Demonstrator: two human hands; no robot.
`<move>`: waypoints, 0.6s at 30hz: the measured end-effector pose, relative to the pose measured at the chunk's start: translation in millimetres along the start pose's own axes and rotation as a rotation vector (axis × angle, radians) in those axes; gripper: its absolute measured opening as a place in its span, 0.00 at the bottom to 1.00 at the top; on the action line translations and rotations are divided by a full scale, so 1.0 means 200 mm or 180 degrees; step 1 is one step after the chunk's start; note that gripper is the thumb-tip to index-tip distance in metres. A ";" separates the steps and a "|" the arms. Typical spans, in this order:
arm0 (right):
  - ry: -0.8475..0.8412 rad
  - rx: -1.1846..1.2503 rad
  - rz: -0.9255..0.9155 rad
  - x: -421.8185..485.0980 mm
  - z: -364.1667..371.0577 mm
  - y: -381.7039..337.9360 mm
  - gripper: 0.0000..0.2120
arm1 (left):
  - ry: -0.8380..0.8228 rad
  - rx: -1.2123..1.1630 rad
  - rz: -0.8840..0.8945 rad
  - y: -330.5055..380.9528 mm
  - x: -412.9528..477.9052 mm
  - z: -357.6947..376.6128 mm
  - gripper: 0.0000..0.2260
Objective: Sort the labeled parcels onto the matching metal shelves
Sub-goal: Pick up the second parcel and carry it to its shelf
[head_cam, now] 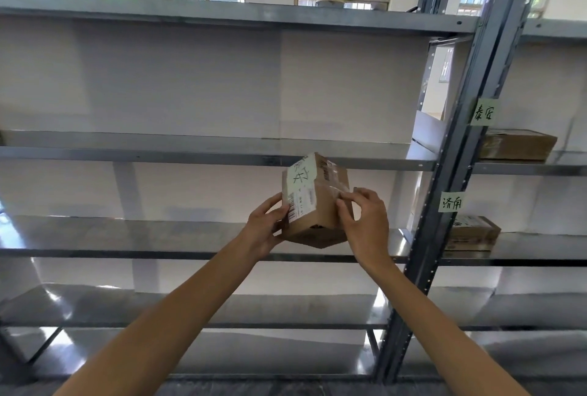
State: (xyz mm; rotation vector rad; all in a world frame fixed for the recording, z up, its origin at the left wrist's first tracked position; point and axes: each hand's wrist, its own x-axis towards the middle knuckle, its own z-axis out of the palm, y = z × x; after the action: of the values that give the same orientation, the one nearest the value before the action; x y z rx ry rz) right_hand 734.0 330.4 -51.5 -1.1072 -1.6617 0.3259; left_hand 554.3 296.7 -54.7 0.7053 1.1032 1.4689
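Observation:
A small brown cardboard parcel (313, 201) with a white handwritten label and a barcode sticker is held tilted in the air in front of the metal shelves. My left hand (265, 224) grips its left and lower side. My right hand (365, 221) holds its right face, fingers on the clear tape. The parcel hangs between the second shelf board (190, 154) and the third shelf board (143, 236) of the left bay, touching neither. Two green paper tags, the upper tag (484, 112) and the lower tag (451, 202), are stuck on the grey upright post (457, 154).
In the right bay a flat brown parcel (516, 144) lies on the shelf beside the upper tag, and another brown parcel (473, 233) lies on the shelf beside the lower tag. Lower shelf boards (190, 310) run below. Barred windows are behind the top shelf.

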 end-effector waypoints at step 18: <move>-0.0533 0.1081 0.0609 0.02 0.15 -0.09 0.16 | 0.0321 0.0551 0.0715 0.06 -0.03 -0.03 0.15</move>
State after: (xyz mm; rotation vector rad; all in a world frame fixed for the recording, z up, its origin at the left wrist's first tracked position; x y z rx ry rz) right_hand 698.6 332.9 -49.6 -1.0016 -1.5726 0.8123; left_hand 545.8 289.2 -44.8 0.9081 1.2721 1.6257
